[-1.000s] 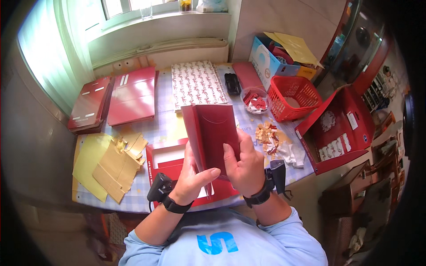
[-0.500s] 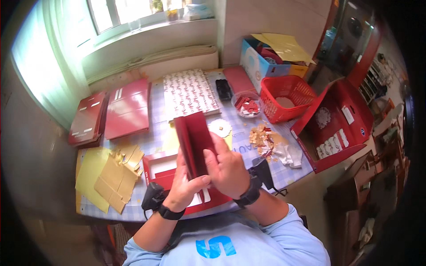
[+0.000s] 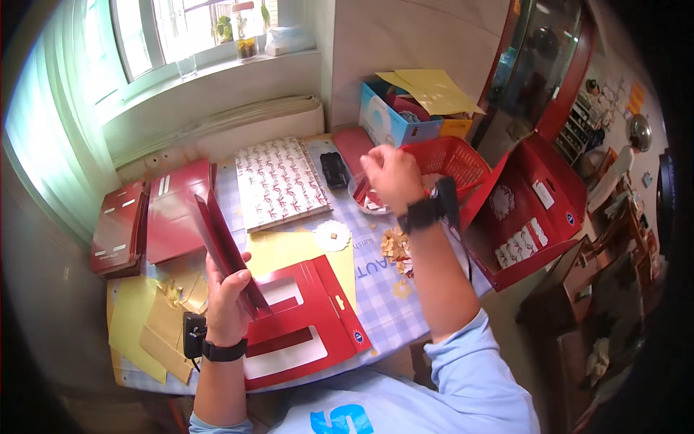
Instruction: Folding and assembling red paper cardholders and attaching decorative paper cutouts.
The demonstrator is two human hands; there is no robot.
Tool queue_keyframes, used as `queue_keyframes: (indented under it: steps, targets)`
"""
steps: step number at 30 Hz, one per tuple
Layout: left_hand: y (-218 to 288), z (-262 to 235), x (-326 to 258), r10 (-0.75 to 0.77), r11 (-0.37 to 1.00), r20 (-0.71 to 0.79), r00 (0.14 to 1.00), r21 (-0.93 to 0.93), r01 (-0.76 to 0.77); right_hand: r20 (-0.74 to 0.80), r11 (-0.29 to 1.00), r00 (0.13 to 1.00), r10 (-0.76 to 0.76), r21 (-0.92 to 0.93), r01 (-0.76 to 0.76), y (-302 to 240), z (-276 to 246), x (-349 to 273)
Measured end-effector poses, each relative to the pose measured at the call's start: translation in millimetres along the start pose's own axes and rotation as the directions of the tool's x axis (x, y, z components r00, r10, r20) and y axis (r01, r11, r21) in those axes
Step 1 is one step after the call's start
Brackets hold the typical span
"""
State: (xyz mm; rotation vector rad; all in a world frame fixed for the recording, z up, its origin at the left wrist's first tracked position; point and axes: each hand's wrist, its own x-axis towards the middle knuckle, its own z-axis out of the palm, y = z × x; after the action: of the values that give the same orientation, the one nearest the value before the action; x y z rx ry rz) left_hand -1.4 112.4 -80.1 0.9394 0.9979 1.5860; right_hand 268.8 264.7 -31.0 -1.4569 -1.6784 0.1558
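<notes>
change: right hand (image 3: 390,176) left the folded red card (image 3: 225,249), reached over small clear bowl (image 3: 369,202), fingers pinched, contents unclear | left hand (image 3: 228,296) alone gripped card | next piece likely fetched

Patterned book (image 3: 280,182): flat on the table, well beyond the fingers.
Black case (image 3: 335,169): just beside the book's right edge.
Red basket (image 3: 448,160): right behind the far fingers.
Blue box (image 3: 394,119): against the wall, past the basket, yellow sheets (image 3: 432,90) on top.
Stacks of red folders (image 3: 148,215): far left, beyond the near fingers.
Gold paper sheets (image 3: 144,325): left table corner, just beside the near wrist.
White doily (image 3: 332,235): between both sets of fingers.
</notes>
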Motion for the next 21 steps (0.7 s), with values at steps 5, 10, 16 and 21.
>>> queue_keyframes:
  steps: [5,10,16,21]
  targets:
    - [-3,11,-2,0.024,0.999,-0.026,0.999,-0.024,-0.024,0.151,0.901,0.986,0.078,-0.434,-0.005,39,43,81]
    - [-7,-7,-3,-0.003,0.999,-0.058,0.998,-0.052,0.0,0.279,0.829,0.934,0.223,-0.559,-0.031,74,91,103]
    - [-6,-3,0,0.013,0.998,-0.062,0.998,-0.057,-0.016,0.332,0.772,0.875,0.353,-0.631,-0.072,78,101,98]
    - [-8,-7,1,-0.02,0.999,-0.035,0.999,-0.045,0.018,0.345,0.765,0.858,0.381,-0.638,-0.083,92,103,111]
